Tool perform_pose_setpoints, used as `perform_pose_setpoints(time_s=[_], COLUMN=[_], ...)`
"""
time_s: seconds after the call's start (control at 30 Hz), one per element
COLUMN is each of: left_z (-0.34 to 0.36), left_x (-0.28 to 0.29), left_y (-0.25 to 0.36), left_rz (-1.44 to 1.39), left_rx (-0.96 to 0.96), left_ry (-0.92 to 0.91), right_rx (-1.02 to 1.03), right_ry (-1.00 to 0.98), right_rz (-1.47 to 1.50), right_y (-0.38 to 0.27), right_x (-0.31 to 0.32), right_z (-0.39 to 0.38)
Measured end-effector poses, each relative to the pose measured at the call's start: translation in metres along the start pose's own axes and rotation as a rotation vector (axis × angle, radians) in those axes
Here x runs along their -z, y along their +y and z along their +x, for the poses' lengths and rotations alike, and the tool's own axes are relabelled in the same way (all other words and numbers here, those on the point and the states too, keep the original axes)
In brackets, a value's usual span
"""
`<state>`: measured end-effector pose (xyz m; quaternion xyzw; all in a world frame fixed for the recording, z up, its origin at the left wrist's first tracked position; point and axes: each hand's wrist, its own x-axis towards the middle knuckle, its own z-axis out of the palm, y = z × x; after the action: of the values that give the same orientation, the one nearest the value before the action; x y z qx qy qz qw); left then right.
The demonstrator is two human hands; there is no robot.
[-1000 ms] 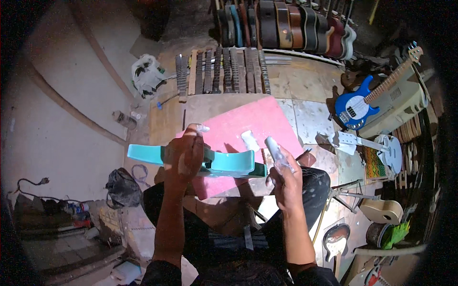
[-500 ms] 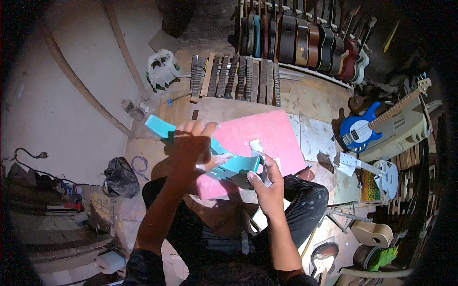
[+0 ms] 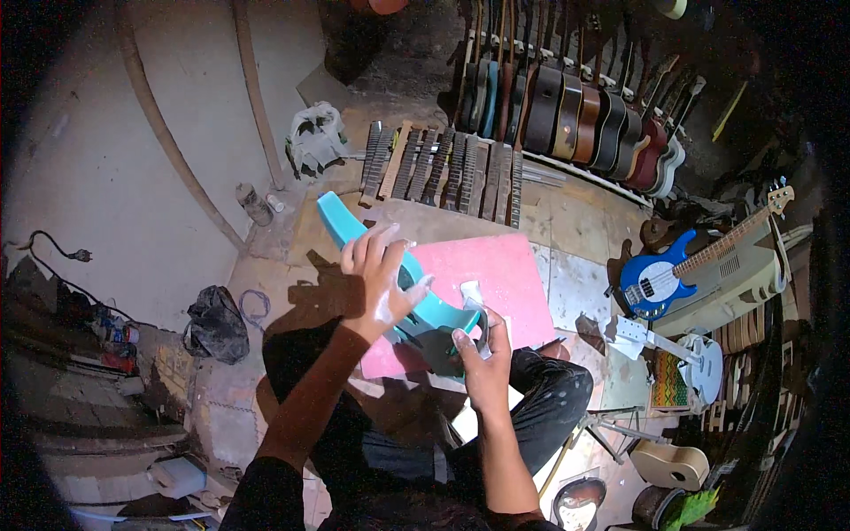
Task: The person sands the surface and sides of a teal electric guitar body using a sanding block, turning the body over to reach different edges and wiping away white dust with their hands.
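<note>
A turquoise electric guitar body (image 3: 437, 311) is tilted over my lap, its curved edge turned up and its far horn pointing to the upper left. My right hand (image 3: 487, 361) grips its near right end, thumb on the face. My left hand (image 3: 372, 279), whitened with powder, lies across the curved edge with fingers and thumb spread. Beneath the body is a pink board (image 3: 522, 283). A small crumpled white piece (image 3: 471, 291), cloth or paper, lies on the board just beyond my right hand.
Beyond the board lie several guitar necks (image 3: 414, 168) in a row. Hanging guitars (image 3: 567, 115) line the back. A blue bass guitar (image 3: 657, 274) leans at the right, near a pale unfinished guitar (image 3: 704, 367). A black plastic bag (image 3: 217, 326) sits on the left.
My left hand has gone from wrapped over the guitar body to spread fingers, shifting slightly right. The body's far horn has swung upward and right. My right hand keeps its grip.
</note>
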<state>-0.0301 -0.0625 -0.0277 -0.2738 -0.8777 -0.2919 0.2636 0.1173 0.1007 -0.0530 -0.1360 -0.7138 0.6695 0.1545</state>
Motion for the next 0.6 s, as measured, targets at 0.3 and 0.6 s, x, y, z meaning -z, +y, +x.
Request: perform_pose_setpoints(time_s=[0.3, 0.6], left_z=[-0.016, -0.015], left_x=[-0.004, -0.001], left_y=[0.039, 0.043], left_rz=[-0.138, -0.129], left_rx=[0.221, 0.227], left_ry=[-0.063, -0.122], right_rx=[0.060, -0.168], right_ry=[0.050, 0.004], right_rz=[0.014, 0.120], right_y=[0.001, -0.015], right_x=[0.004, 0.007], right_z=[-0.004, -0.003])
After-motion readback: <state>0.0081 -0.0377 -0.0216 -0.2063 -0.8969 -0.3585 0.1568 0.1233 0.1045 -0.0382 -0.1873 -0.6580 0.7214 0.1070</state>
